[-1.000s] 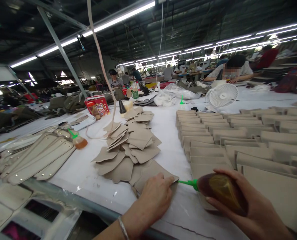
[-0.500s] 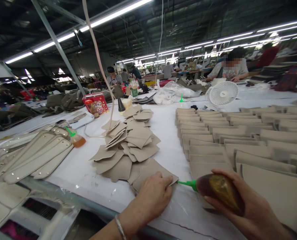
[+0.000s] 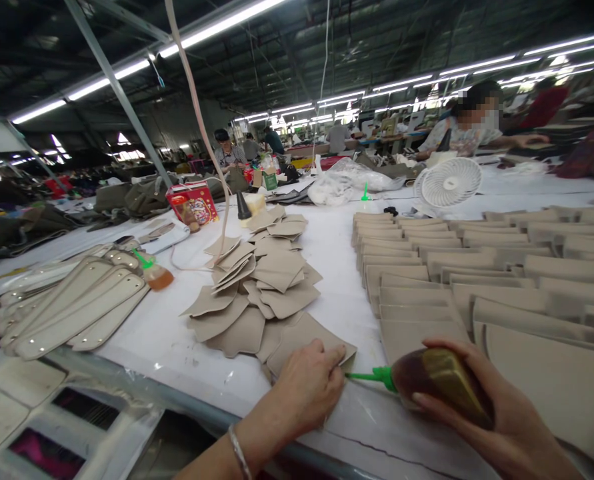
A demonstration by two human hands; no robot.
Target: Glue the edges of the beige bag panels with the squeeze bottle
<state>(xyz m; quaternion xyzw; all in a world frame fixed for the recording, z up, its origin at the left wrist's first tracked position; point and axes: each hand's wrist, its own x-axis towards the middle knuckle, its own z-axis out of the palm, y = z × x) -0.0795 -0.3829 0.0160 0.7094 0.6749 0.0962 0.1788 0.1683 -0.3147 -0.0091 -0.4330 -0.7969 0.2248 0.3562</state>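
My right hand (image 3: 497, 417) is wrapped round a brown squeeze bottle (image 3: 439, 381) with a green nozzle (image 3: 371, 377), held sideways with the nozzle pointing left. The nozzle tip sits at the edge of a beige cut piece (image 3: 301, 337) on the white table (image 3: 171, 340). My left hand (image 3: 307, 393) presses down on that piece, fingers bent over its near edge. A silver bracelet (image 3: 240, 453) circles my left wrist. Behind the piece lies a heap of several similar beige pieces (image 3: 261, 280).
Rows of overlapping beige panels (image 3: 477, 280) cover the table's right side. Long beige strips (image 3: 71, 310) and a second brown bottle (image 3: 154, 273) lie at left. A white fan (image 3: 449, 181), a red box (image 3: 194, 203) and a hanging hose (image 3: 197, 127) stand farther back. Other people work at distant tables.
The nozzle tip has moved a little left toward my left hand's fingers. The view has shifted slightly; both hands stay on the same piece and bottle.
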